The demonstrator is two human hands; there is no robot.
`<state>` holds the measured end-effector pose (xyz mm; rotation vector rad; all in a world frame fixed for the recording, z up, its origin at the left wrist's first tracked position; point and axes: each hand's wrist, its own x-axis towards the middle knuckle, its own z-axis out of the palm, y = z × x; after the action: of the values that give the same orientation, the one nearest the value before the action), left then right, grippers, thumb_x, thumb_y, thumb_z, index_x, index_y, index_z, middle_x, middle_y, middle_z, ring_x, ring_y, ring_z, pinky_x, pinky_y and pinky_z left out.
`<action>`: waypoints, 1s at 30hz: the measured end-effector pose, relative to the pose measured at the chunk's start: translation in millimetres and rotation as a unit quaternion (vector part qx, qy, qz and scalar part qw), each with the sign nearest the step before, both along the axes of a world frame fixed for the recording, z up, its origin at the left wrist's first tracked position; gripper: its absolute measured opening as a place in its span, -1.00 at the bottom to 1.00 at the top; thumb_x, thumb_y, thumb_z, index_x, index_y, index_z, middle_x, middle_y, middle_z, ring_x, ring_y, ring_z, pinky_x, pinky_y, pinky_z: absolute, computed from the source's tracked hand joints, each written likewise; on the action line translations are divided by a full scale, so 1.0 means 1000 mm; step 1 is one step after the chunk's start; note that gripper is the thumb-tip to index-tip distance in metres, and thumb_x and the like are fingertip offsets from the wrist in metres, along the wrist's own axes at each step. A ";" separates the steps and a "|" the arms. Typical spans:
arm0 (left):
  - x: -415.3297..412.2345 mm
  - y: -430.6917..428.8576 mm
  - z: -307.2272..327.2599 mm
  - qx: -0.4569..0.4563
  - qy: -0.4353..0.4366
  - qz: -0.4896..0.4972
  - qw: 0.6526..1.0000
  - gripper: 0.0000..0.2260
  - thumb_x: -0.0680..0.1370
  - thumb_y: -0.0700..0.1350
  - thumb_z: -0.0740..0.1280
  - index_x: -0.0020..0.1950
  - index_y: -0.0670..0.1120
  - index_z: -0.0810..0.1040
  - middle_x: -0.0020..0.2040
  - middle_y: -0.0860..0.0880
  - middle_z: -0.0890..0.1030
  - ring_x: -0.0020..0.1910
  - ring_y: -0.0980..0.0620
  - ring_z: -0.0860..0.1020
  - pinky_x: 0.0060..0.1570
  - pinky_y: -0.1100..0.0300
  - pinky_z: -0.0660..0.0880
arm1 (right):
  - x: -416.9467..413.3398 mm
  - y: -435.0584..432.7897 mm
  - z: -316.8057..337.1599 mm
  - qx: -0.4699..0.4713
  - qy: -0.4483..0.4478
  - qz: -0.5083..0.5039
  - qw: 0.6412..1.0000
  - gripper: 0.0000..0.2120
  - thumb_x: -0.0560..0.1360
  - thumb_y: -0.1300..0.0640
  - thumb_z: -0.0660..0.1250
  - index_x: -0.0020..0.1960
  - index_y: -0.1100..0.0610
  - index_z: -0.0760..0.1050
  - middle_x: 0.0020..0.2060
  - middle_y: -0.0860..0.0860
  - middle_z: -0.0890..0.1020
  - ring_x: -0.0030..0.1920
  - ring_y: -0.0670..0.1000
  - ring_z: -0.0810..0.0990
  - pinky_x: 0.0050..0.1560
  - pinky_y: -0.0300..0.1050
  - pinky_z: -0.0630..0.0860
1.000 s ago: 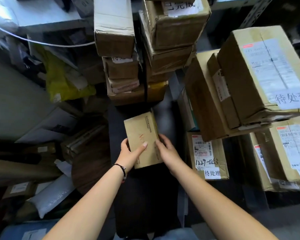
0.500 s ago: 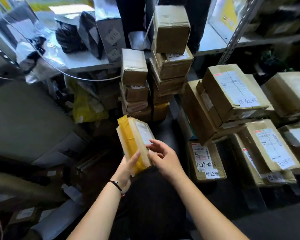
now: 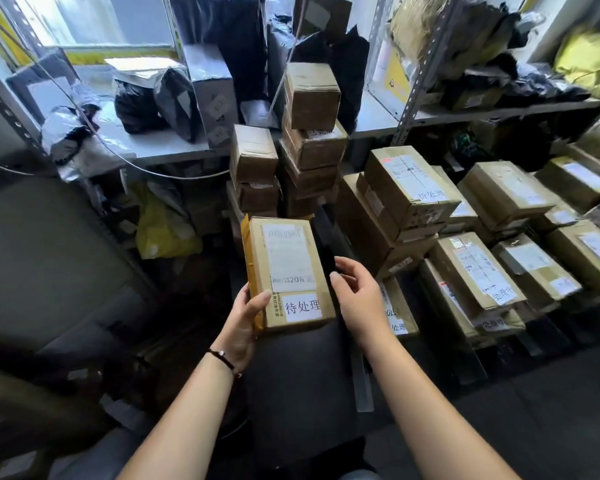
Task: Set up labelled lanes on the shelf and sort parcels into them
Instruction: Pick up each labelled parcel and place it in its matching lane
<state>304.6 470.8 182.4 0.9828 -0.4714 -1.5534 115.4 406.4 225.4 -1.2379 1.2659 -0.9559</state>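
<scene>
Shelving [image 3: 465,114]: grey metal racks with perforated uprights; the upper board carries black and grey poly bags [image 3: 174,98], the lower levels hold cartons.

Cartons at right [image 3: 482,271]: brown parcels in rows, several with a white slip reading 待处理 on the near face; this reads as the lane for that label.

Centre stack [image 3: 309,133]: two leaning columns of small brown boxes, none in hand; their slips are too small to read.

Yellow bag [image 3: 163,230]: slumped on the lower left, well apart from the hands.

Held parcel [image 3: 286,271]: a small flat carton with yellow tape down its left edge, a shipping label on top and a 待处理 slip at the near end. It is held in the air in front of the centre stack, label face up.

Left hand [image 3: 245,323]: closed round the parcel's near left corner, thumb on top, fingers beneath; it carries the whole weight.

Right hand [image 3: 354,296]: loosely open, just beside the parcel's right edge and apparently not touching it; it holds nothing.

Handling note: the slip appears to match the cartons at right. Bring the right hand under the far end before swinging over, set the parcel flat with its slip facing outward like its neighbours, and avoid brushing the leaning centre stack.
</scene>
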 end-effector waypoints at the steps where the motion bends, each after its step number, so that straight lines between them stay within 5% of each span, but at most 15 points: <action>1: -0.002 0.000 0.008 -0.028 0.010 -0.003 1.000 -0.17 0.32 0.06 0.60 0.49 -0.17 0.33 0.33 -0.25 0.56 0.27 -0.23 0.58 0.07 -0.02 0.60 | -0.007 -0.003 -0.001 0.018 -0.003 -0.017 1.000 -0.76 0.59 0.12 0.37 0.19 -0.17 0.52 0.23 -0.07 0.61 0.24 -0.10 0.58 0.25 -0.09 0.53; 4: -0.012 -0.004 0.026 -0.060 0.014 -0.007 0.998 -0.25 0.35 0.04 0.55 0.45 -0.20 0.39 0.31 -0.25 0.57 0.25 -0.18 0.59 0.08 0.02 0.60 | -0.025 -0.003 -0.004 0.116 -0.045 0.032 0.992 -0.80 0.61 0.04 0.35 0.22 -0.11 0.54 0.22 0.03 0.65 0.22 -0.01 0.61 0.19 0.06 0.58; 10: -0.053 -0.019 0.039 -0.070 -0.023 -0.049 0.996 -0.22 0.29 0.13 0.59 0.42 -0.12 0.44 0.34 -0.23 0.56 0.27 -0.20 0.57 0.07 -0.05 0.62 | -0.072 0.001 0.002 0.150 -0.153 0.087 0.973 -0.64 0.60 0.01 0.32 0.38 0.00 0.48 0.08 -0.02 0.72 0.03 -0.08 0.68 -0.10 -0.18 0.61; 13: -0.088 -0.030 0.042 -0.062 -0.038 -0.077 0.994 -0.17 0.24 0.18 0.60 0.42 -0.08 0.43 0.31 -0.15 0.60 0.21 -0.11 0.62 -0.07 -0.01 0.64 | -0.115 -0.006 0.005 0.136 -0.145 0.110 0.974 -0.42 0.41 -0.09 0.42 0.40 -0.02 0.44 0.18 0.01 0.69 0.15 -0.03 0.67 0.06 -0.08 0.63; 16: -0.132 -0.044 0.039 -0.055 -0.045 -0.084 0.994 -0.22 0.29 0.10 0.57 0.44 -0.10 0.40 0.32 -0.18 0.58 0.22 -0.14 0.61 0.01 -0.07 0.64 | -0.164 -0.013 0.001 0.129 -0.139 0.106 0.976 -0.28 0.29 -0.09 0.52 0.41 -0.05 0.43 0.18 0.01 0.69 0.25 0.05 0.64 0.27 0.12 0.57; 19: -0.179 -0.056 0.033 -0.056 -0.052 -0.097 0.992 -0.32 0.35 0.01 0.48 0.43 -0.14 0.41 0.33 -0.22 0.57 0.25 -0.19 0.59 0.08 -0.04 0.61 | -0.215 -0.018 -0.004 0.140 -0.155 0.084 0.974 -0.40 0.34 0.06 0.50 0.35 -0.03 0.46 0.07 -0.03 0.72 0.19 0.03 0.67 0.19 0.07 0.62; 23: -0.236 -0.066 0.023 -0.057 -0.068 -0.123 0.988 -0.17 0.27 0.08 0.62 0.44 -0.15 0.40 0.33 -0.23 0.57 0.29 -0.22 0.56 0.15 -0.05 0.59 | -0.275 -0.029 -0.014 0.157 -0.172 0.075 0.970 -0.41 0.28 0.09 0.54 0.28 -0.04 0.47 0.15 0.02 0.69 0.18 0.02 0.68 0.01 -0.08 0.64; 30: -0.283 -0.072 0.003 0.018 -0.104 -0.062 0.992 0.03 0.06 0.13 0.71 0.45 -0.08 0.39 0.29 -0.12 0.62 0.24 -0.14 0.61 0.07 0.01 0.63 | -0.332 -0.065 -0.028 0.179 -0.133 0.103 0.969 -0.31 0.38 0.01 0.59 0.44 0.00 0.40 0.30 0.04 0.60 0.27 0.03 0.62 0.23 0.05 0.60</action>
<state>21.4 399.1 185.4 1.1687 -0.6635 -1.5798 -216.1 341.8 197.6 -0.9031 1.0197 -0.6795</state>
